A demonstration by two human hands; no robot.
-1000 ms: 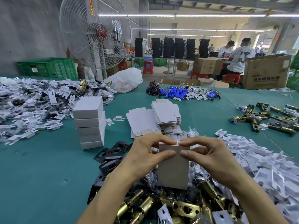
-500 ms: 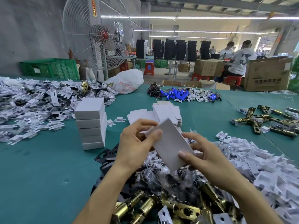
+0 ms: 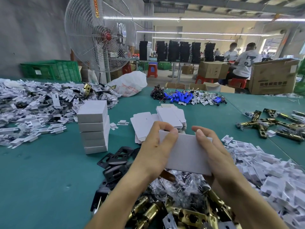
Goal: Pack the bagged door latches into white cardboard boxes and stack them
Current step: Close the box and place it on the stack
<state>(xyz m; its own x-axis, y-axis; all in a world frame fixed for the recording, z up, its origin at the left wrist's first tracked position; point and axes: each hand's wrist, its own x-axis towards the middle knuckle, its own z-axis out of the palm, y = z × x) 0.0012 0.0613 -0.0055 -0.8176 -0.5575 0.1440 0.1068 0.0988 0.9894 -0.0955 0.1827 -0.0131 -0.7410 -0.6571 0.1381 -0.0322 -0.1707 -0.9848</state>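
I hold a white cardboard box (image 3: 186, 152) with both hands above the green table, its long side lying roughly level. My left hand (image 3: 156, 149) grips its left end, thumb on the near face. My right hand (image 3: 209, 149) grips the right end. Under it lies a heap of clear-bagged door latches (image 3: 179, 187) and brass latch bodies (image 3: 181, 214). A stack of several closed white boxes (image 3: 94, 126) stands to the left. Flat box blanks (image 3: 166, 118) are piled just beyond my hands.
Black metal plates (image 3: 115, 162) lie left of the latch heap. White card inserts are heaped at the far left (image 3: 33, 109) and at the right (image 3: 267, 169). Brass latches (image 3: 272, 124) and blue batteries (image 3: 181, 98) lie farther off. A big fan (image 3: 100, 35) stands behind the table.
The box went from upright, through a tilt, to lying level between my hands. Both hands shifted to grip its two ends and rose slightly.
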